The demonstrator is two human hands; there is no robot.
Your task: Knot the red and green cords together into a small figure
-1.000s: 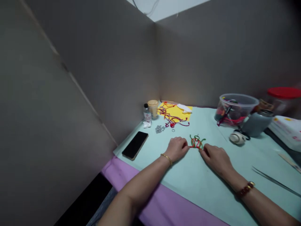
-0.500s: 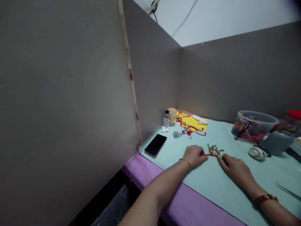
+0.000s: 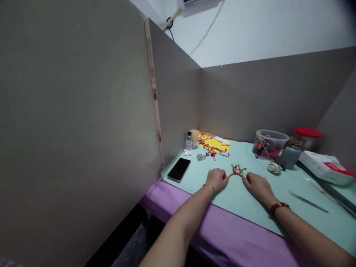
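Knot: a loopy little knot of red and green cord [image 3: 236, 170] sat right between my hands, up off the pale mint paper sheet [image 3: 244, 200], with a red tail running off to the left.

Left hand: the left hand [image 3: 217, 179] was curled shut, pinching that red tail, with a thin gold bangle [image 3: 208, 187] on the wrist.

Right hand: the right hand [image 3: 258, 186] was closed up too, fingertips pinched on the knot's right edge, and a dark red beaded bracelet [image 3: 279, 206] sat on the wrist.

Under it all: the mint sheet lay over a lilac cloth [image 3: 222, 230].

Up top: a yellow paper sheet [image 3: 222, 147] held a tangle of red and purple cords [image 3: 211, 148], with a small pile of silver metal rings [image 3: 200, 157] just beside it, plus a small clear bottle [image 3: 189, 141] and a cream cup [image 3: 194, 136] in the corner.

Left side: a black smartphone [image 3: 179, 170] lay face up near the sheet's edge.

Right side: a clear plastic tub of odds and ends [image 3: 269, 142], a grey jar [image 3: 289, 157], a red-lidded jar [image 3: 308, 132], a small white rounded gadget [image 3: 274, 168], long steel tweezers [image 3: 308, 202] and a white package with red print [image 3: 325, 168].
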